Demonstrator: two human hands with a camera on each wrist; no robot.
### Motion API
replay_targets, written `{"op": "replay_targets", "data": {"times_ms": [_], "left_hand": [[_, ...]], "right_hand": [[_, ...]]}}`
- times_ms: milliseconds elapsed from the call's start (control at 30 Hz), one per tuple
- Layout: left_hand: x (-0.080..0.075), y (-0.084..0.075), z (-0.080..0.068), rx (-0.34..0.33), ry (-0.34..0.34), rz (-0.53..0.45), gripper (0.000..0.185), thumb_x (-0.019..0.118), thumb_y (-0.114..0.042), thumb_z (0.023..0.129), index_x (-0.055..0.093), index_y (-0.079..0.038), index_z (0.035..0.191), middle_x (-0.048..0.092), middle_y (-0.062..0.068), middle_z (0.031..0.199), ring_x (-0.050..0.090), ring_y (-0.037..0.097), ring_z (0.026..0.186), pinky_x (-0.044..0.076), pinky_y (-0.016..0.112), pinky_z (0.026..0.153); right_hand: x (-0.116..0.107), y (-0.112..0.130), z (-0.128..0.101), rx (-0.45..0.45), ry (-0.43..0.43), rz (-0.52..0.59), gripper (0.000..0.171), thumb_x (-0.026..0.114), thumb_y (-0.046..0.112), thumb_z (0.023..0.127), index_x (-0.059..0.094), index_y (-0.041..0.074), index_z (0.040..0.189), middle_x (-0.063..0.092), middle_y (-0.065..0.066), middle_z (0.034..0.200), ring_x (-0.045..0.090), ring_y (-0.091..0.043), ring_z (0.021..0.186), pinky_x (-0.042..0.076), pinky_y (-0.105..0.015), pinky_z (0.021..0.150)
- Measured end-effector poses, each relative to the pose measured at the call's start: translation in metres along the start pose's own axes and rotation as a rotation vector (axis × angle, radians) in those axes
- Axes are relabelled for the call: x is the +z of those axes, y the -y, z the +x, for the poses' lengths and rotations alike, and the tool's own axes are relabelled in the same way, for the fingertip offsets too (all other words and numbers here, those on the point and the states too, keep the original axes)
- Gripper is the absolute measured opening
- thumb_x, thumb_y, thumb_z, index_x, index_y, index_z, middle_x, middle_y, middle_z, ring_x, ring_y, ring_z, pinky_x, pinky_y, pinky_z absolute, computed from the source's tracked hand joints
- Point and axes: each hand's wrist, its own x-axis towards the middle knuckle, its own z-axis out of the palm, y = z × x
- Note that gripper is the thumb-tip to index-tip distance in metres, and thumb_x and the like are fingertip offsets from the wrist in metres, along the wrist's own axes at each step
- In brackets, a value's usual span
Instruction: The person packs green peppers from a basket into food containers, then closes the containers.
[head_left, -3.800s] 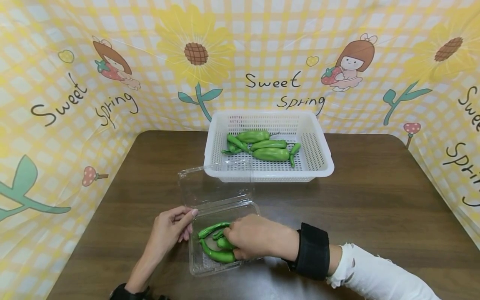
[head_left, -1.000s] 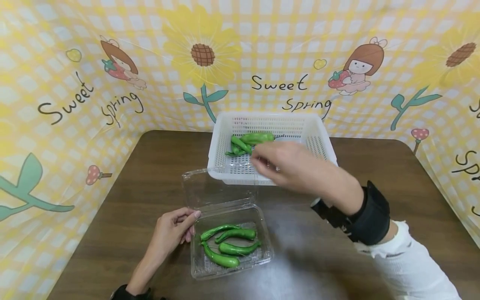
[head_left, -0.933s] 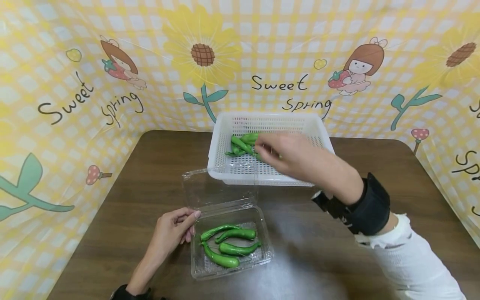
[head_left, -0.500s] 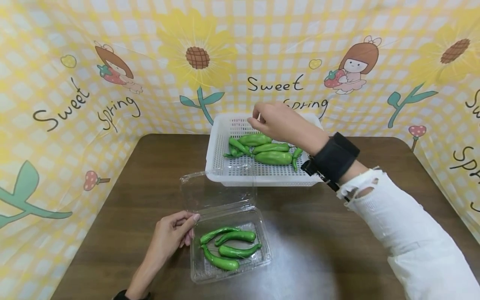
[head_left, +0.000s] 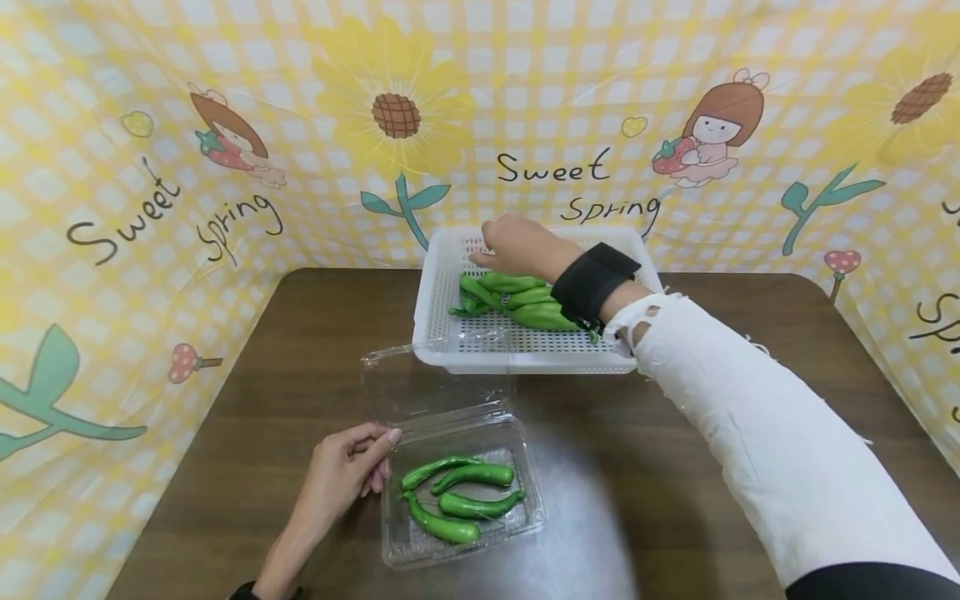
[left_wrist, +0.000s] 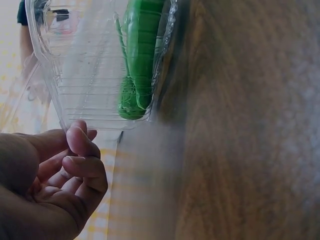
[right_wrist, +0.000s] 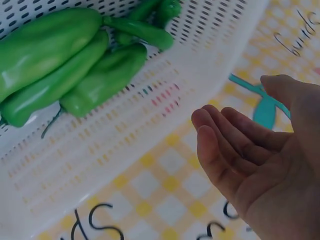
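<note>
Fingers of the left hand (head_left: 341,471), loosely curled, rest against the left rim of the clear plastic clamshell box (head_left: 457,542) near the front edge of the brown table (head_left: 712,375); the left wrist view shows the hand (left_wrist: 55,190) holding nothing, its fingertips just beside the box's wall (left_wrist: 85,100). In the box's tray lie four slim green peppers (head_left: 457,496), side by side, their tips toward the left rim. The box's lid (head_left: 431,379) stands open behind the tray, hinged at the tray's far edge and leaning toward the white basket (head_left: 435,333).

That perforated basket sits near the table's far edge, roughly midway along it, touching the yellow chequered backdrop (head_left: 225,100) printed with sunflowers and the words "Sweet Spring". A pile of larger green peppers (head_left: 525,304) lies in the middle of the basket.

The right hand (head_left: 517,246), on a white-sleeved arm with a black wrist strap (head_left: 592,279), reaches over the basket's far rim, above the pile. The right wrist view shows this hand (right_wrist: 255,150) with fingers relaxed, slightly bent and spread a little, gripping nothing, clear of the peppers (right_wrist: 65,65) and of the basket's wall (right_wrist: 150,125).
</note>
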Motion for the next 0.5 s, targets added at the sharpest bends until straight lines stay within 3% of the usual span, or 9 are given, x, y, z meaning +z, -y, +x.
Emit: {"op": "replay_targets", "data": {"times_ms": [133, 367, 500], "left_hand": [[0.000, -0.001, 0.001, 0.014, 0.014, -0.002, 0.023, 0.066, -0.027, 0.096, 0.072, -0.005, 0.094, 0.063, 0.007, 0.059, 0.055, 0.013, 0.043, 0.046, 0.028, 0.038], [0.000, -0.001, 0.001, 0.006, 0.012, -0.006, 0.024, 0.066, -0.029, 0.096, 0.072, -0.005, 0.094, 0.063, 0.008, 0.060, 0.055, 0.016, 0.043, 0.046, 0.028, 0.038], [0.000, -0.001, 0.000, 0.003, 0.010, -0.006, 0.024, 0.067, -0.029, 0.096, 0.072, -0.006, 0.094, 0.063, 0.007, 0.060, 0.055, 0.017, 0.043, 0.046, 0.028, 0.038]], "right_hand": [[0.011, 0.004, 0.011, 0.026, 0.038, -0.038, 0.043, 0.053, 0.041, 0.102, 0.062, -0.001, 0.107, 0.060, -0.010, 0.084, 0.055, -0.022, 0.071, 0.049, -0.034, 0.067], [0.028, 0.003, 0.023, 0.053, 0.077, -0.027, 0.039, 0.058, 0.038, 0.100, 0.064, 0.001, 0.106, 0.067, -0.014, 0.095, 0.062, -0.025, 0.081, 0.055, -0.038, 0.079], [0.037, 0.000, 0.028, 0.066, 0.114, 0.011, 0.035, 0.059, 0.037, 0.099, 0.063, 0.002, 0.101, 0.065, -0.012, 0.092, 0.059, -0.024, 0.079, 0.052, -0.035, 0.078]]}}
